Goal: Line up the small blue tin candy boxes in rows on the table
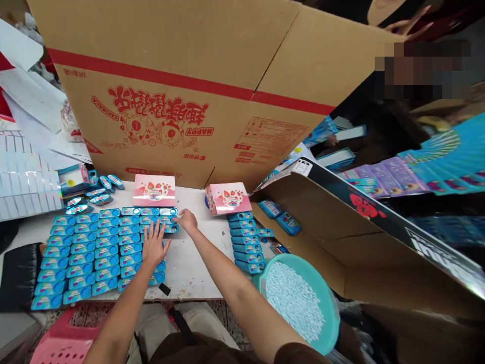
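Rows of small blue packs (pixel 94 247) cover the table (pixel 197 273) on my left. My left hand (pixel 153 246) lies flat on them, fingers spread, holding nothing. My right hand (pixel 186 220) curls at the far-right pack (pixel 168 212), grip unclear. A pink box (pixel 228 198) and a teal basin (pixel 303 298) sit rightward.

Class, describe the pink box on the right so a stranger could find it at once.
Start at the huge cardboard carton standing at the back of the table. Two pink boxes lie at its foot; take the tilted one above the single column of blue packs.
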A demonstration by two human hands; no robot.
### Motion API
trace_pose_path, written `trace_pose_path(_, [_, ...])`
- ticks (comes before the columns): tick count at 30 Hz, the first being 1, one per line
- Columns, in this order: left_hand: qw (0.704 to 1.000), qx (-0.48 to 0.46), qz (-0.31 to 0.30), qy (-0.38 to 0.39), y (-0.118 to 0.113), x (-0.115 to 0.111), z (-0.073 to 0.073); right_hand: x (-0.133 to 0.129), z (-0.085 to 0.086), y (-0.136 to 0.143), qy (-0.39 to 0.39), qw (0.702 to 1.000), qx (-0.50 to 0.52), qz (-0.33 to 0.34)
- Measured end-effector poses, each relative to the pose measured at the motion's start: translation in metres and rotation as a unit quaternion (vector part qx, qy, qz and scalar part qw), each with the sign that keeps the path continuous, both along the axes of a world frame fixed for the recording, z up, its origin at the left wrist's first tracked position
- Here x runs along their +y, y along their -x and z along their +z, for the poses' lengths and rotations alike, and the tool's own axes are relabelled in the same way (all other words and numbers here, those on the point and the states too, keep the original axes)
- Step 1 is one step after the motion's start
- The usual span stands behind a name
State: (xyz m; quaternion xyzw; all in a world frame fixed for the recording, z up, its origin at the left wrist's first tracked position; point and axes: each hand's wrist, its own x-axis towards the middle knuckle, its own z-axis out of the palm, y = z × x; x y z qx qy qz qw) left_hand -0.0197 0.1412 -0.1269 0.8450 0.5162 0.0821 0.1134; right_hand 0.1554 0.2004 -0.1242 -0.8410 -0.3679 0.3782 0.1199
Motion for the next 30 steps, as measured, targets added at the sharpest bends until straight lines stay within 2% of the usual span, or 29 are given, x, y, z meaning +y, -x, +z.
trace_pose_path(7, [0.999, 0.021, -0.003, 0.033, -0.002, 0.002, 0.008, 0.009, -0.010, -0.016, 0.044, 0.995, 0.089, 0.032])
trace_pose_path(14, [0.999, 0.008, 0.003, 0.039, -0.003, 0.002, 0.010, 0.012, -0.020, -0.015, 0.050, 0.988, 0.142, 0.045])
trace_pose_path(19, [0.999, 0.001, 0.002, 0.040, -0.003, 0.003, 0.010, 0.010, -0.014, -0.011, 0.070, 0.990, 0.110, 0.054])
trace_pose_path(24, [0.999, 0.010, 0.007, 0.044, -0.004, 0.004, 0.009, 0.008, -0.009, -0.005, 0.049, 0.996, 0.051, 0.052])
trace_pose_path(30, [0.999, 0.029, 0.005, 0.025, -0.005, 0.005, 0.005, 0.016, -0.010, -0.008, 0.071, 0.992, 0.094, 0.051])
